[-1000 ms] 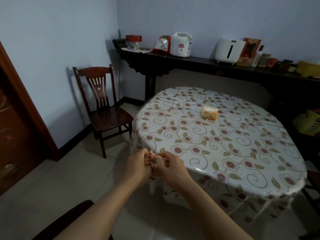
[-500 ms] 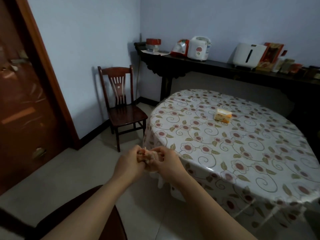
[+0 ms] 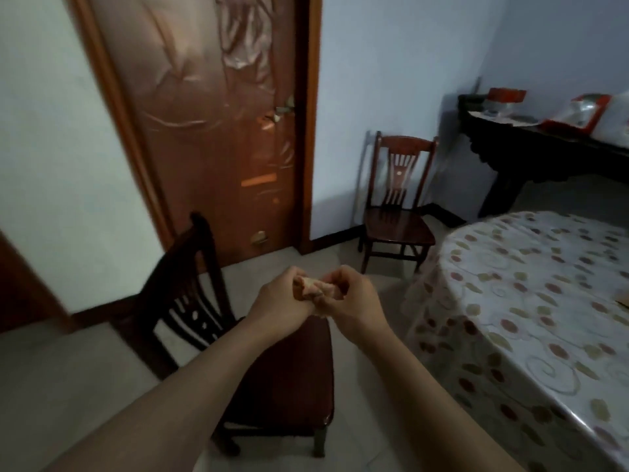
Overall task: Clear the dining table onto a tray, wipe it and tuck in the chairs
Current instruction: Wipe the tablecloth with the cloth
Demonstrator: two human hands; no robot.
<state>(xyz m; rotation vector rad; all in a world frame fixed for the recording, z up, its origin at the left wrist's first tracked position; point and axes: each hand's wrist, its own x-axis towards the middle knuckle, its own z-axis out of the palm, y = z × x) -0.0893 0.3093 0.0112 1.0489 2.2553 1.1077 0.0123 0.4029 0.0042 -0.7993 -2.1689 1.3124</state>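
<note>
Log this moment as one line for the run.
hands: left hand and right hand gripping crumpled cloth | below: near chair | table: right

Crumpled pinkish cloth (image 3: 315, 288) bunched above dark chair (image 3: 272, 369).

Two bare forearms, no sleeves, no jewellery

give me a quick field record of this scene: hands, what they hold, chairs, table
left hand: grips one end of the crumpled cloth
right hand: grips the other end
near chair: below the hands, apart from the table
far chair: by the wall, not tucked in
table: floral cover, at right
door: closed, behind the near chair
</note>
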